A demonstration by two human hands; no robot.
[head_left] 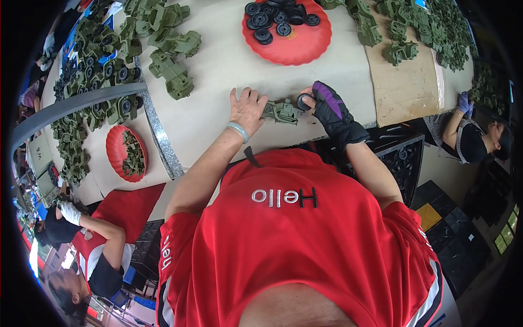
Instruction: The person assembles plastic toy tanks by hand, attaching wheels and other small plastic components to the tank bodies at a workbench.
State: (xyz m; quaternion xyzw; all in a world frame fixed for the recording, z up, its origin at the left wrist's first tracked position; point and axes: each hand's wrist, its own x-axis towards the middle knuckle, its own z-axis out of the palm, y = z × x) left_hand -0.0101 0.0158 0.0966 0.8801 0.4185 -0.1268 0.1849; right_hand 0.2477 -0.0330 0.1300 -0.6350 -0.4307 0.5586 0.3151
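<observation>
The olive-green plastic vehicle body (284,112) lies on the pale, smooth desk (218,32), between both grips. The left grip (248,113), a bare hand, meets the body's left end; finger closure there cannot be told. The right grip (332,111), in a black-and-purple glove with bare fingertips, pinches a round black wheel (303,102) just beside the body's right end; contact between the two parts cannot be confirmed.

Good practice here likely requires bracing the body firmly, keeping the wheel square to it and applying pressure evenly.

Beyond the work stands a red scalloped plate (321,46) of black wheels. A brown cardboard sheet (400,98) lies right; more green bodies (171,71) lie left. Co-workers occupy both sides of the room.
</observation>
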